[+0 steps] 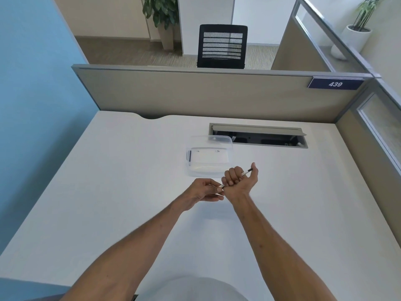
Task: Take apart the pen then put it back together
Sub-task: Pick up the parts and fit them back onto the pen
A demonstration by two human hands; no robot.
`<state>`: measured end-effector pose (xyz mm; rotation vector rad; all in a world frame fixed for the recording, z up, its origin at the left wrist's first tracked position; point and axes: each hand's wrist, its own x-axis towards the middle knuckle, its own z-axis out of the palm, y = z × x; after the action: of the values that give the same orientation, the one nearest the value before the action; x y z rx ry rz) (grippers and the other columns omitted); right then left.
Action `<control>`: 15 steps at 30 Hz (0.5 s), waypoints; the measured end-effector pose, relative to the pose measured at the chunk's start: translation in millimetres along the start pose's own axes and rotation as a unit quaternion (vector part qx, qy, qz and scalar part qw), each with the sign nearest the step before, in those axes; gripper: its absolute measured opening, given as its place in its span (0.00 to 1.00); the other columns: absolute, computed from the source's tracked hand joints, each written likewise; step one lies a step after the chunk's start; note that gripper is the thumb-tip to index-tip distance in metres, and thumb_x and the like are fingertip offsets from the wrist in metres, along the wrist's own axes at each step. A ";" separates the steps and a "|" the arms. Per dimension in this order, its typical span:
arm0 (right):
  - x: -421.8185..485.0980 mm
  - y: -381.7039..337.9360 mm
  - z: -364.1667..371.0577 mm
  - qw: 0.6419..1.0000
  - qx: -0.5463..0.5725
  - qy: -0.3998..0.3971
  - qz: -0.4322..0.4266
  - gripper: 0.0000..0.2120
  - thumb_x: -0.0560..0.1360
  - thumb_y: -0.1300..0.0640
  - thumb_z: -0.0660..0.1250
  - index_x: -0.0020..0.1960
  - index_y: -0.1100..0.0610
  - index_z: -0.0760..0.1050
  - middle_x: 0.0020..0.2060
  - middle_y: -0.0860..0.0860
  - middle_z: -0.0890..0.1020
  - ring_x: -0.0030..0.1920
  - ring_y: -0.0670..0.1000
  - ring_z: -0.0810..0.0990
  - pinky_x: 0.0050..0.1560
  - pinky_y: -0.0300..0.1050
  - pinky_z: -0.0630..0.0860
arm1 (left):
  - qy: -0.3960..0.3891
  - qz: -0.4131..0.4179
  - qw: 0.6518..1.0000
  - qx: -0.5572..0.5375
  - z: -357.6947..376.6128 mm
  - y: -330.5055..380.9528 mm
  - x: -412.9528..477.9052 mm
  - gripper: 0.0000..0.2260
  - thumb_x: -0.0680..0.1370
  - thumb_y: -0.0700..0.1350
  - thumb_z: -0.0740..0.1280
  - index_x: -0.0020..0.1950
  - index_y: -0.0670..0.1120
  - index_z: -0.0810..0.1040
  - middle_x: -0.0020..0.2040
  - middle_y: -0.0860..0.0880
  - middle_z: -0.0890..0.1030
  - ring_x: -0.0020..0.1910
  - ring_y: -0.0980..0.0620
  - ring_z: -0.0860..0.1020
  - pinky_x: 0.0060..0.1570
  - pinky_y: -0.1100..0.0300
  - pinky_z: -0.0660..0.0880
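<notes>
Right hand (pixel 238 181) fisted round pen (pixel 246 173); left hand (pixel 205 190) fingers pinching near end. Pen light, stiff, likely slick: grip barrel firm, twist tip beside your left fingertips.

A white bench (pixel 108 203) fills the scene. Near its middle, slightly toward the far side, a clear plastic box (pixel 208 162) lies directly on it, its lid tipped open at the far edge. Just beyond and right of the box, a rectangular cable slot (pixel 259 136) is cut into the benchtop.
</notes>
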<state>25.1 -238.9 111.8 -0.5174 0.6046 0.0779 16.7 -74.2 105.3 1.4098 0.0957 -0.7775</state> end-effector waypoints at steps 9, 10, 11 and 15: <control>-4.4 -4.9 3.4 0.999 0.022 0.013 -0.026 0.33 0.75 0.29 0.64 0.33 0.51 0.49 0.27 0.48 0.50 0.28 0.51 0.48 0.29 0.46 0.47 | 0.001 0.016 1.000 0.004 6.1 4.1 1.5 0.12 0.79 0.42 0.78 0.59 0.39 0.85 0.56 0.37 0.89 0.58 0.38 0.88 0.65 0.49 0.83; -4.4 -5.3 5.1 0.999 0.026 0.019 -0.025 0.31 0.75 0.31 0.63 0.34 0.51 0.49 0.27 0.48 0.50 0.28 0.51 0.48 0.30 0.46 0.46 | -0.001 0.017 1.000 0.003 6.2 4.6 1.0 0.11 0.79 0.41 0.78 0.58 0.39 0.85 0.56 0.37 0.89 0.57 0.38 0.88 0.65 0.49 0.83; -4.1 -5.8 6.4 0.999 0.030 0.027 -0.026 0.30 0.75 0.33 0.63 0.34 0.51 0.49 0.27 0.48 0.50 0.28 0.51 0.47 0.30 0.46 0.46 | -0.002 0.018 1.000 0.002 6.2 4.7 0.8 0.10 0.79 0.41 0.78 0.58 0.40 0.85 0.55 0.38 0.89 0.56 0.39 0.88 0.65 0.50 0.83; -2.5 -6.8 7.8 0.998 0.030 0.045 -0.032 0.25 0.75 0.37 0.60 0.34 0.50 0.49 0.27 0.47 0.50 0.29 0.51 0.46 0.30 0.45 0.45 | -0.007 0.021 1.000 -0.002 6.3 3.4 -0.1 0.10 0.78 0.40 0.78 0.58 0.39 0.84 0.54 0.38 0.89 0.55 0.39 0.88 0.64 0.51 0.84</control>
<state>28.6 -240.8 121.6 -0.4842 0.6765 -0.0233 15.9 -80.0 109.5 1.3976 0.0575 -0.7512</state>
